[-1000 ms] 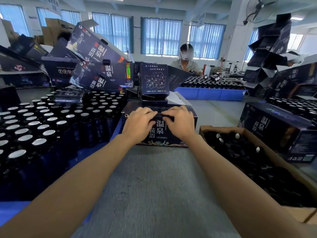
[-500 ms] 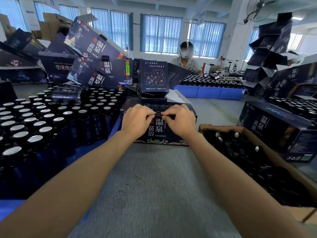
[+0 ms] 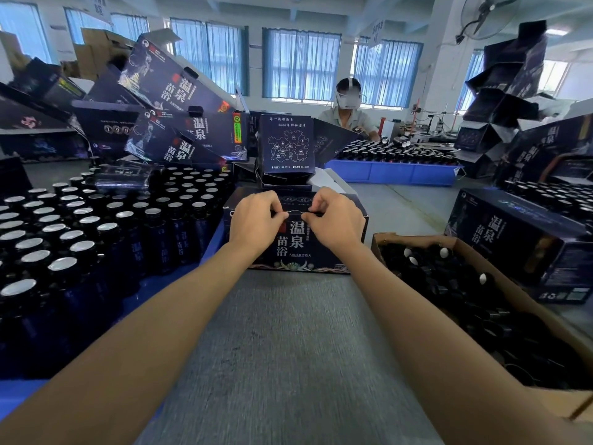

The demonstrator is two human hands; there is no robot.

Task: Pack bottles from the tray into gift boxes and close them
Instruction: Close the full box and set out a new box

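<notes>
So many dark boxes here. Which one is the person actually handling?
The dark navy cardboard gift box straight ahead on the grey table, beside the blue tray of silver-capped bottles. Only it has the left hand and right hand pinching its top edge.

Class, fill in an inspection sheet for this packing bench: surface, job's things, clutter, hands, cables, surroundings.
Surface: grey table, bare strip between the forearms.
Job's things: gift box at centre on the table; bottles upright in blue tray, left.
Clutter: carton of dark parts, right; piled boxes behind the tray; another box far right.
Hands: left hand and right hand both pinch the gift box's top front edge.
Cables: nothing seen.
Surroundings: person at a second tray; curtained windows; fan.
</notes>
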